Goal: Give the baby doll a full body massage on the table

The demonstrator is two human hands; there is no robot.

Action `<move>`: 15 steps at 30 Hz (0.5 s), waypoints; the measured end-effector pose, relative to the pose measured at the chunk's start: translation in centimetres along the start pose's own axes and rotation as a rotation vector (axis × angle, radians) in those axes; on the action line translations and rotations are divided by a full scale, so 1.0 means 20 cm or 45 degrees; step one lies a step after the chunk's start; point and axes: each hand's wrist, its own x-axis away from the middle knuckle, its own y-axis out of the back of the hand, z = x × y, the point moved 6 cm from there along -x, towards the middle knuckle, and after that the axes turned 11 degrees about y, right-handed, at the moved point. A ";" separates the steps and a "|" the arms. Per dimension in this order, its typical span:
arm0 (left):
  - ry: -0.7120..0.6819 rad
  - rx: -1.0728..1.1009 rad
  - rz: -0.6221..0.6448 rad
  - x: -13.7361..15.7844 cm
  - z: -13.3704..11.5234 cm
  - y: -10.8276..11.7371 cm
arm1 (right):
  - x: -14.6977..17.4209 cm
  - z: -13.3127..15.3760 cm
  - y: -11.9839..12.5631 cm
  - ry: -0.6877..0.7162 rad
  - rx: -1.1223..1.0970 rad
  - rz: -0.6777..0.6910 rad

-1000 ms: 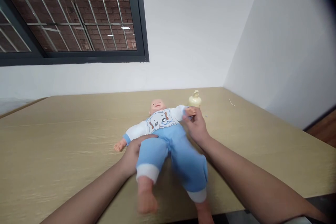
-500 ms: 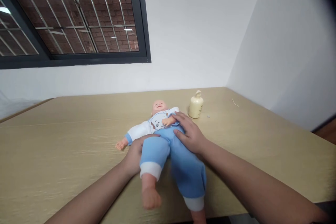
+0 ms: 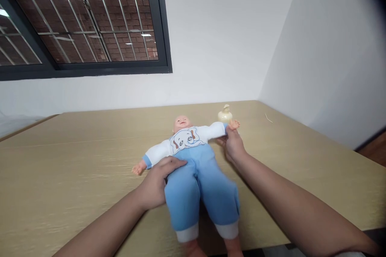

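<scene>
A baby doll (image 3: pixel 208 174) lies on its back on the wooden table, head away from me and feet at the near edge. It wears a white top with an elephant face and blue trousers with white cuffs. My left hand (image 3: pixel 157 180) is wrapped round the doll's hip on the left, thumb on top, fingers partly hidden beneath. With my right hand (image 3: pixel 235 144) I grip the doll's arm on the right at its blue cuff, and that arm is stretched outward. The doll's other arm lies out to the left, untouched.
A cream pump bottle (image 3: pixel 224 115) stands just behind the doll's outstretched hand, its lower part hidden. On the table (image 3: pixel 90 160) a thin pale strand (image 3: pixel 268 118) lies toward the right. White walls and a barred window (image 3: pixel 99 16) rise behind.
My right hand has gone from the doll's waist to its arm, which has swung from across the chest out to the right. The raised leg on the left has come down straight.
</scene>
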 end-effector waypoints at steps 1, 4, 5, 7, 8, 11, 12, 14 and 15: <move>0.001 -0.013 0.003 0.00 0.00 0.00 | 0.00 -0.03 0.01 -0.109 -0.069 -0.062; 0.018 -0.036 0.005 0.00 0.00 -0.01 | 0.03 -0.11 0.00 -0.387 -0.196 -0.121; 0.027 -0.035 0.003 0.00 0.00 -0.01 | 0.03 -0.12 -0.01 -0.444 -0.216 -0.115; 0.039 -0.012 -0.003 0.00 0.01 -0.01 | 0.04 -0.12 -0.03 -0.440 -0.217 -0.081; 0.044 0.011 -0.005 -0.01 0.02 -0.01 | 0.04 -0.09 -0.03 -0.370 -0.190 -0.054; 0.112 0.122 -0.022 -0.02 0.06 -0.01 | 0.06 0.05 -0.09 0.058 0.002 0.154; 0.158 0.179 -0.032 -0.03 0.08 0.00 | 0.10 0.10 -0.12 0.220 0.091 0.285; 0.271 0.330 -0.053 -0.04 0.12 0.00 | 0.18 0.19 -0.21 0.499 0.291 0.590; 0.325 0.424 -0.065 -0.04 0.13 0.00 | 0.23 0.22 -0.25 0.603 0.406 0.729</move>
